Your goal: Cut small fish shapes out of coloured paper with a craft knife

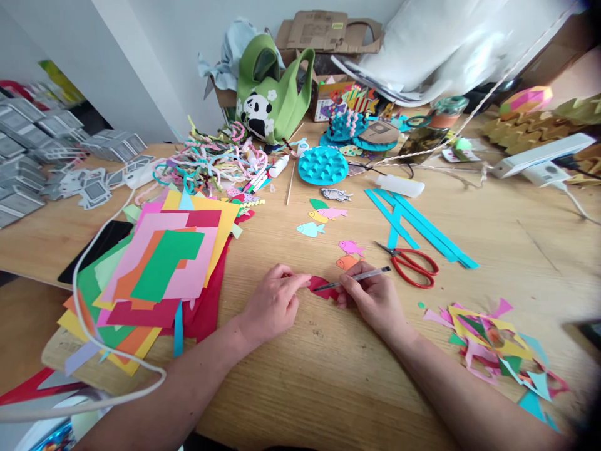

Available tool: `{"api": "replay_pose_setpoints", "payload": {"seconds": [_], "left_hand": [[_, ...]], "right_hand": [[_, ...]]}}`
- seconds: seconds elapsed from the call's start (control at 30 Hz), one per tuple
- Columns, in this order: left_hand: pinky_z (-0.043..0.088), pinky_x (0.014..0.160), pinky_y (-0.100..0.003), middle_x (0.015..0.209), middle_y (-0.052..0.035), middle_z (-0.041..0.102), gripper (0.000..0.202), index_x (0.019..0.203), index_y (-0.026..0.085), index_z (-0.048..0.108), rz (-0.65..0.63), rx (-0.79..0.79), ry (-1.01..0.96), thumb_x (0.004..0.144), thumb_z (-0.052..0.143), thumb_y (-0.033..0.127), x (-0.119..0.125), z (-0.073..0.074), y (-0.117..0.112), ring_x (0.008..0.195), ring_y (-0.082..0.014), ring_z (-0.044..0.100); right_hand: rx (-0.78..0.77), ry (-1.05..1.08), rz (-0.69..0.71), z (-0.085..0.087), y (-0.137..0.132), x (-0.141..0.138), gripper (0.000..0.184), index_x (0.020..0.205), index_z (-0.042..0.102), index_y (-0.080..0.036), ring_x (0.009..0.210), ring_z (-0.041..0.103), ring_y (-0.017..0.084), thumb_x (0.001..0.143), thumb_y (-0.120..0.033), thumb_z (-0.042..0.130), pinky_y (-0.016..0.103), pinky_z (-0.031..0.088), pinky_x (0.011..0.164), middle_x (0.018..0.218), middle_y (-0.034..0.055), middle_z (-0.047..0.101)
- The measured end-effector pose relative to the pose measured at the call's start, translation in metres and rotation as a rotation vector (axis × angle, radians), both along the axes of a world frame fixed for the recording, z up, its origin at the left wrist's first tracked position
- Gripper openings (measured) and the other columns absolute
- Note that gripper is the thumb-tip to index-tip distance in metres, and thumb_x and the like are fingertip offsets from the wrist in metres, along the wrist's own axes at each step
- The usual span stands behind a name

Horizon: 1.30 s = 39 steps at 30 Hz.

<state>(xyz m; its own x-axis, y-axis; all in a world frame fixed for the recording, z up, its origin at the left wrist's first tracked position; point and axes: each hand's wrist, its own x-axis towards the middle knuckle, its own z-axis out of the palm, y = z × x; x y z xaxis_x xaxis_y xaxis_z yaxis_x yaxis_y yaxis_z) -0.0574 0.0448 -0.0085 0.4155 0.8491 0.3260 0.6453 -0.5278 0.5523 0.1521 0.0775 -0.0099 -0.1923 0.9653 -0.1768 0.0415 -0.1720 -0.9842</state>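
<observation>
A slim grey pen (373,274) is pinched in my right hand (373,294), its tip on a dark red paper fish shape (323,287) lying on the table. My left hand (275,297) has its other fingers curled while the index fingertip holds down the left end of that red paper. Just beyond lie an orange paper fish (346,262) and a magenta one (350,248). Farther back are a light blue paper fish (310,230) and a pink one (333,213). Red-handled scissors (413,266) rest right of my right hand.
Stacked coloured paper (164,269) lies at left, paper scraps (498,344) at right. Blue strips (422,225) and a white glue bottle (401,185) are behind the scissors. A scaled blue disc (323,165) and green panda bag (272,94) stand at the back. A white cable (89,326) crosses the left.
</observation>
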Motion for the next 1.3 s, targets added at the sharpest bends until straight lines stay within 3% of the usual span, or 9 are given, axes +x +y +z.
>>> {"api": "replay_pose_setpoints", "payload": {"seconds": [1.3], "left_hand": [[0.05, 0.086, -0.039, 0.103, -0.004, 0.072, 0.053, 0.123, 0.016, 0.054, -0.005, -0.003, -0.015, 0.076, 0.042, -0.007, 0.0003, -0.0011, -0.0006, 0.097, -0.022, 0.056]], "right_hand": [[0.013, 0.011, -0.029, -0.0002, 0.0001, -0.0003, 0.027, 0.072, 0.048, -0.021, 0.038, 0.058, 0.012, 0.077, -0.037, 0.069, 0.022, 0.047, 0.041, 0.047, -0.0033, 0.061]]}}
